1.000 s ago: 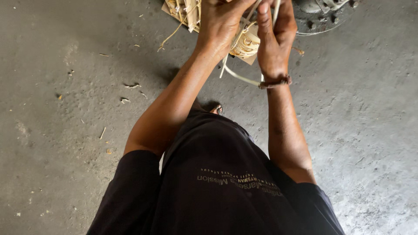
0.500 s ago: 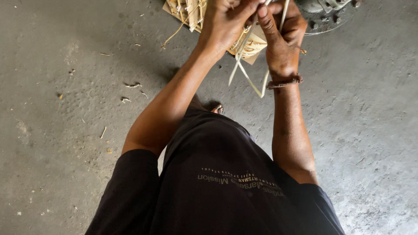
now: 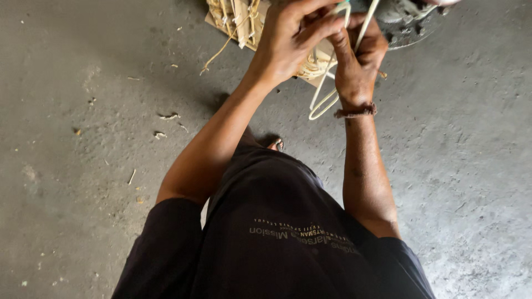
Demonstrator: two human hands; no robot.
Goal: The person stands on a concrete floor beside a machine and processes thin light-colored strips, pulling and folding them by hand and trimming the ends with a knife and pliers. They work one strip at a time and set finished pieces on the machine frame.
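Observation:
Both my hands are raised at the top of the head view, close together. My left hand (image 3: 291,41) pinches pale cane strips (image 3: 327,91) that loop down below the hands. My right hand (image 3: 357,58), with a brown braided band on its wrist, grips the same strips from the other side; one strip runs up past its fingers. Under the hands lies a piece of cardboard (image 3: 213,19) with a pile of pale cane pieces (image 3: 238,19) on it.
I stand on a grey concrete floor (image 3: 83,138) strewn with small cane scraps (image 3: 166,117). A round wire frame or fan guard (image 3: 407,25) lies at the top right. My dark shirt fills the lower middle of the view.
Both hands have moved up and closer together, and the cane loop has been drawn shorter and hangs more upright under them.

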